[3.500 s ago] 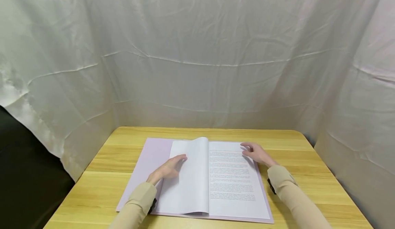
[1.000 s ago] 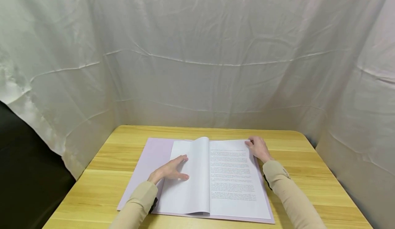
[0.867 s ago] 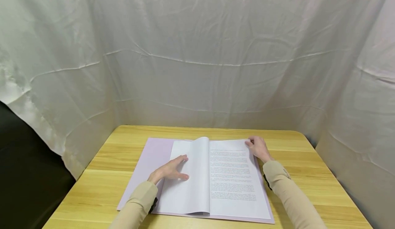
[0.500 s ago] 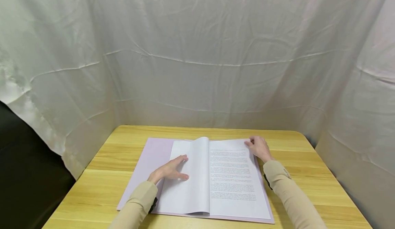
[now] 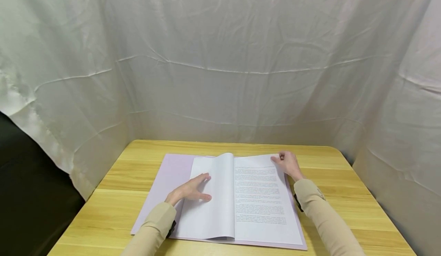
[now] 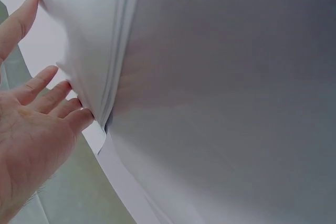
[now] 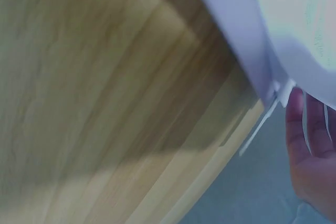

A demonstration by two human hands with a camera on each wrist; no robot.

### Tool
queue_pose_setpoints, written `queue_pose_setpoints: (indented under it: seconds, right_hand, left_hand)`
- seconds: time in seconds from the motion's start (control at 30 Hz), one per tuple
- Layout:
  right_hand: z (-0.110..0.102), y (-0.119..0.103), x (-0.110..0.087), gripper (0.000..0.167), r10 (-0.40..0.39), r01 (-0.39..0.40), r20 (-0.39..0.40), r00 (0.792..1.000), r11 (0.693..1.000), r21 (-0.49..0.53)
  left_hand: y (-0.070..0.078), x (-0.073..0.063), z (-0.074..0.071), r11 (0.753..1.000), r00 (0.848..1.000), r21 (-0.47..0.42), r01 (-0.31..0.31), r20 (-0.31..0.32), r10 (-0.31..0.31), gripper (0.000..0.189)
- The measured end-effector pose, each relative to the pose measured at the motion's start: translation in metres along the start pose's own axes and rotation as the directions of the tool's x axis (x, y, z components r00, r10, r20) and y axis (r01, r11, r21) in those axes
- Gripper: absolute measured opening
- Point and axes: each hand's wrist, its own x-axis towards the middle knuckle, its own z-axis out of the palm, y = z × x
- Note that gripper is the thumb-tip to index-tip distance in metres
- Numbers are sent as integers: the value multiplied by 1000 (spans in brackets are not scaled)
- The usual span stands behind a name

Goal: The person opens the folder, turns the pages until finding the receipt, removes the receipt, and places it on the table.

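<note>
A lilac folder [image 5: 173, 171] lies spread on the table with white sheets inside. On its right side is a printed page [image 5: 260, 196]; blank white pages [image 5: 211, 219] curve over to the left at the middle. My left hand [image 5: 188, 191] rests on these blank pages, thumb and fingers spread. In the left wrist view, the fingertips of the left hand [image 6: 39, 129] touch the paper. At the far right corner of the printed page, my right hand [image 5: 290, 166] pinches the paper and the corner is slightly raised. The right wrist view shows the right hand [image 7: 315, 150] at that corner, its fingers partly cut off.
The wooden table [image 5: 113, 210] extends around the folder on all sides. A pale grey cloth [image 5: 241, 95] hangs behind and at both sides. Something black [image 5: 31, 187] shows at the left edge.
My right hand has gone from above the printed page's right edge to its far corner, gripped it and lifted it slightly. The left thumb has spread away from the fingers.
</note>
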Motion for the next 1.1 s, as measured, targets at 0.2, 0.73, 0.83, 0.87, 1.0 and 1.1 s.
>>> queue_pose_setpoints:
  seconds: [0.2, 0.73, 0.83, 0.87, 1.0, 1.1]
  right_hand:
    - [-4, -7, -4, 36, -2, -10, 78, 997, 989, 149]
    - [-24, -19, -27, 68, -109, -248, 500, 859, 767, 592]
    - [-25, -23, -32, 69, -158, -272, 543, 825, 730, 627]
    - [-25, -24, -34, 69, -174, -278, 555, 814, 722, 634]
    - [-25, -31, -42, 67, -206, -289, 584, 785, 712, 640]
    - [-23, -38, -47, 66, -221, -273, 590, 776, 726, 631]
  left_hand:
    - [2, -1, -2, 1000, 1000, -18, -17, -19, 16, 75]
    - [6, 2, -4, 995, 986, -97, -14, -165, -3, 81]
    - [7, 2, -4, 991, 980, -135, -13, -196, -14, 82]
    - [7, 2, -4, 989, 979, -149, -9, -202, -22, 83]
    - [10, 1, -5, 977, 975, -214, 0, -219, -48, 85]
    - [14, 0, -6, 968, 973, -250, -1, -223, -56, 85]
